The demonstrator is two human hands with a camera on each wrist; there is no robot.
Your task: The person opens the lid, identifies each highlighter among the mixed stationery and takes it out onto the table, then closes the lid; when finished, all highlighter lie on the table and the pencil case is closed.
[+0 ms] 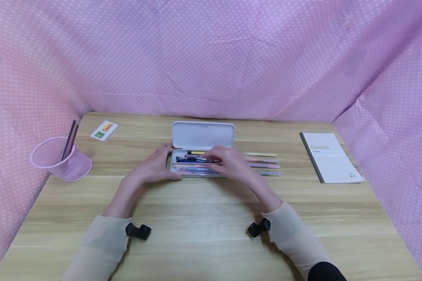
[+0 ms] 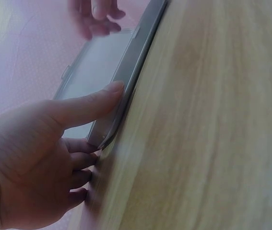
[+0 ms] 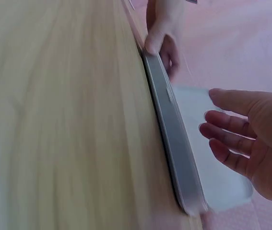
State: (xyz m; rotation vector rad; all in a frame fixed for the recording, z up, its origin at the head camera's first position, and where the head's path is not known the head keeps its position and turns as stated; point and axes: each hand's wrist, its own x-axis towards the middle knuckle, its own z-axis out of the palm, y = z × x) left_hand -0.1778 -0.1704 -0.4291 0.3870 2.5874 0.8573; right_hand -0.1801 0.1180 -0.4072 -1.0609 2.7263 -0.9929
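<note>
An open white pencil case point(image 1: 203, 135) lies on the table, lid tilted back, with several pens and pencils point(image 1: 193, 159) in its two compartments. My left hand point(image 1: 151, 168) grips the case's left end; in the left wrist view its thumb lies on the front wall of the case point(image 2: 135, 55) and the hand's point(image 2: 30, 158) other fingers are at the end. Over the right part of the case is my right hand point(image 1: 232, 164), fingers loosely bent. In the right wrist view nothing shows between this hand's point(image 3: 265, 139) fingers, beside the raised lid point(image 3: 222, 172).
Several pens point(image 1: 267, 166) lie in a row right of the case. A notebook point(image 1: 332, 158) is at the far right. On the left stand a pink cup point(image 1: 72, 168) with dark pencils point(image 1: 69, 141) and, behind it, a small white card-like item point(image 1: 104, 130). Pink dotted cloth point(image 1: 211, 58) surrounds the table.
</note>
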